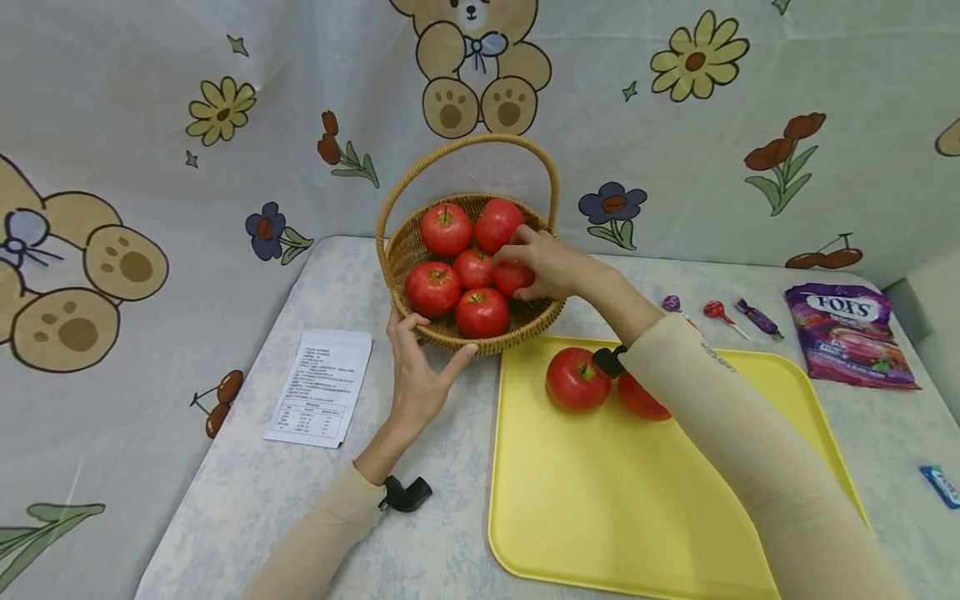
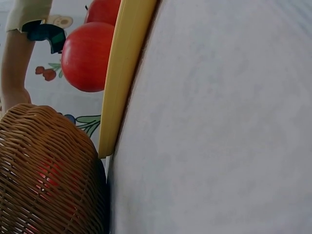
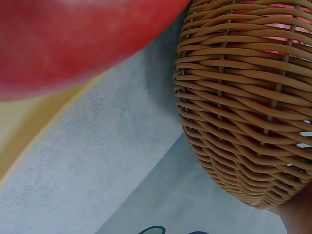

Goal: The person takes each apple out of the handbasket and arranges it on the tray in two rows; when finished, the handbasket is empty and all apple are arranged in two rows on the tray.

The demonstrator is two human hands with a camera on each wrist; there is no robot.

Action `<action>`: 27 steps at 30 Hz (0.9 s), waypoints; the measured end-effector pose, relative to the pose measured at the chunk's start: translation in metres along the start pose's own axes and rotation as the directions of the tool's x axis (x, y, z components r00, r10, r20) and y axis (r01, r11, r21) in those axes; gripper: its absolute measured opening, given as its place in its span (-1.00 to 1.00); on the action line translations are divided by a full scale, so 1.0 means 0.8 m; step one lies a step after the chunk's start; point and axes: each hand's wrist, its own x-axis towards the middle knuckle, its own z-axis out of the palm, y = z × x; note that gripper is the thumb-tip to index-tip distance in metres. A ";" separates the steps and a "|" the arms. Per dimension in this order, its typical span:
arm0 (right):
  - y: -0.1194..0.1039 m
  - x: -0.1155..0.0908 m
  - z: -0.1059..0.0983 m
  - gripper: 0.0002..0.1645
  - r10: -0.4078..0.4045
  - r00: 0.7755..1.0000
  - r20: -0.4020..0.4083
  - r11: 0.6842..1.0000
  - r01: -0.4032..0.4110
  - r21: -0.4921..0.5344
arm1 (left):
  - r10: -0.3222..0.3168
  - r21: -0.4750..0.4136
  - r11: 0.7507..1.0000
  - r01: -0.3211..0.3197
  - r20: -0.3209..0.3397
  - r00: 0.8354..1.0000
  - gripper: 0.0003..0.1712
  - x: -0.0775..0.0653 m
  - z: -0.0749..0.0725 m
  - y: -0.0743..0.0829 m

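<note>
Basket [image 1: 517, 340] of woven wicker is held steady at its near left rim by the left hand [image 1: 418, 379], its thumb and fingers spread well apart against the wicker. The right hand [image 1: 553, 260] reaches over the basket's right rim, fingers curled round a red apple [image 1: 512, 280] inside, among five other apples [image 1: 432, 289]. A yellow tray [image 1: 570, 517] has its far left corner just before the basket; two more apples [image 1: 577, 379] sit near its far edge (the right sleeve [image 1: 720, 417] partly covers one). Bare tray stretches nearer than these, and open tabletop [image 1: 450, 550] lies left and nearer of the basket.
</note>
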 end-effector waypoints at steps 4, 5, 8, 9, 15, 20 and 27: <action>0.000 -0.001 -0.001 -0.43 -0.025 0.999 -0.031 1.000 0.025 -0.003 | -0.003 -0.011 1.000 0.003 -0.005 1.000 -0.19 0.001 0.000 0.000; 0.000 -0.002 -0.002 -0.43 -0.034 0.999 -0.040 0.999 0.034 -0.003 | -0.001 -0.010 1.000 0.001 -0.006 1.000 -0.19 0.001 0.000 0.000; 0.001 -0.005 -0.003 -0.43 -0.054 0.996 -0.071 0.998 0.055 0.008 | 0.004 -0.010 1.000 -0.004 -0.008 1.000 -0.20 0.001 0.000 0.000; 0.000 -0.006 -0.003 -0.43 -0.057 0.995 -0.081 0.998 0.059 0.022 | 0.006 -0.011 1.000 -0.006 -0.008 1.000 -0.20 0.001 0.000 0.000; -0.006 -0.020 -0.018 -0.42 -0.044 0.987 -0.153 0.989 0.065 0.132 | 0.007 -0.010 1.000 -0.007 -0.004 1.000 -0.22 0.000 0.000 0.001; -0.018 -0.038 -0.037 -0.41 -0.057 0.975 -0.217 0.985 0.091 0.148 | -0.004 -0.008 1.000 0.004 -0.001 1.000 -0.20 0.000 -0.001 0.002; -0.026 -0.072 -0.053 -0.40 -0.058 0.960 -0.274 0.987 0.095 0.126 | -0.012 -0.012 1.000 0.012 0.000 1.000 -0.20 -0.001 0.000 0.002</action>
